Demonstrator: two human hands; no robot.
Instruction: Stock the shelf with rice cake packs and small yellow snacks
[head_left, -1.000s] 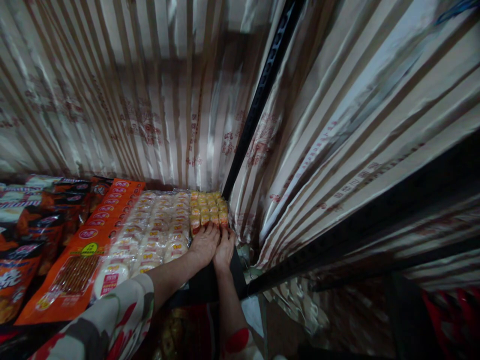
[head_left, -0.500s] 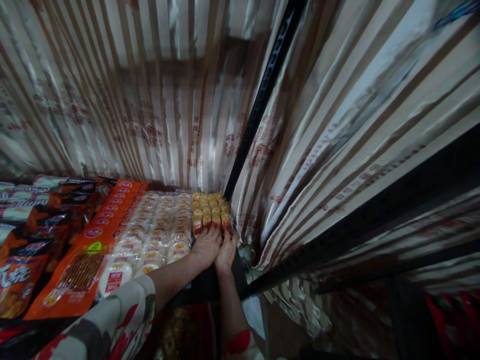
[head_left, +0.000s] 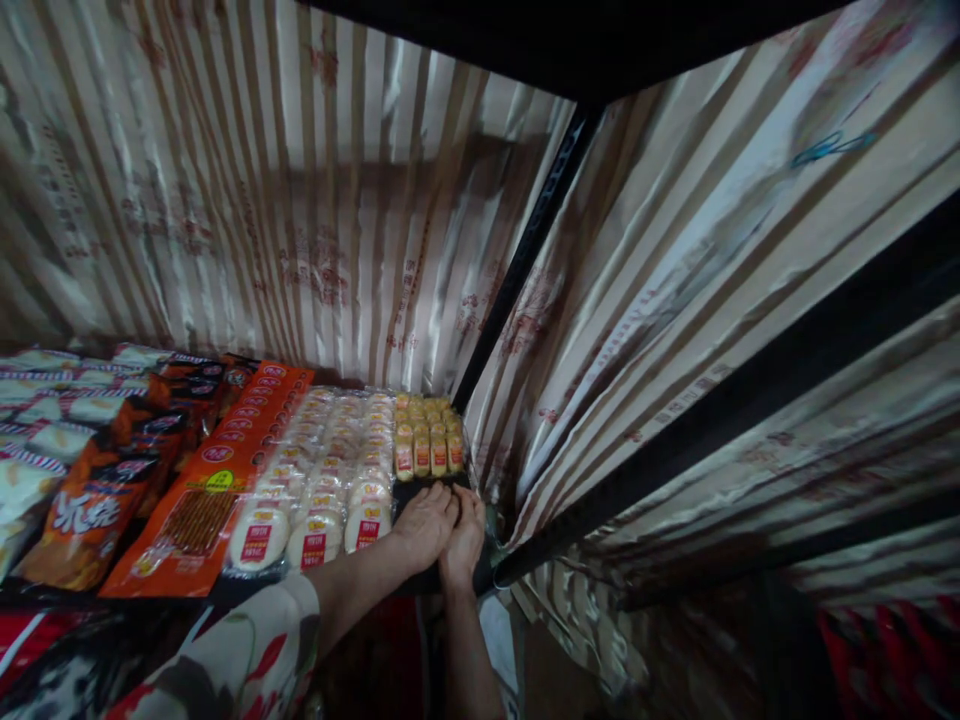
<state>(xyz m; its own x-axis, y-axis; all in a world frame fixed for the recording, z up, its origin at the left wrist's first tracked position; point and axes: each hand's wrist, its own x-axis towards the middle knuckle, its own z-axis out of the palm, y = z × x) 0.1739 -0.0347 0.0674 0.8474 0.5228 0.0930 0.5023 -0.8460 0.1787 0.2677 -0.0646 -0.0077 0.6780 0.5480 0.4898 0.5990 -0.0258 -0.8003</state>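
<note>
My left hand (head_left: 424, 522) and my right hand (head_left: 466, 535) lie side by side, palms down, on the dark shelf (head_left: 420, 580) near its front right corner. Their fingertips point at a block of small yellow snack packs (head_left: 429, 440) standing in rows; a narrow strip of bare shelf separates fingers from packs. Left of my left hand lie rows of round white wrapped cakes (head_left: 322, 480). Neither hand holds anything. Both forearms reach in from below, the left in a patterned sleeve (head_left: 225, 660).
An orange flat packet stack (head_left: 217, 480) and dark orange snack bags (head_left: 90, 500) fill the shelf's left side. Striped plastic sheeting (head_left: 300, 220) walls the back and right. A black upright post (head_left: 525, 250) stands at the back corner and a black shelf edge (head_left: 525, 40) runs overhead.
Both hands have drawn back from the yellow packs toward the shelf's front edge, leaving a gap. The camera has dropped, bringing the upper shelf's underside into view.
</note>
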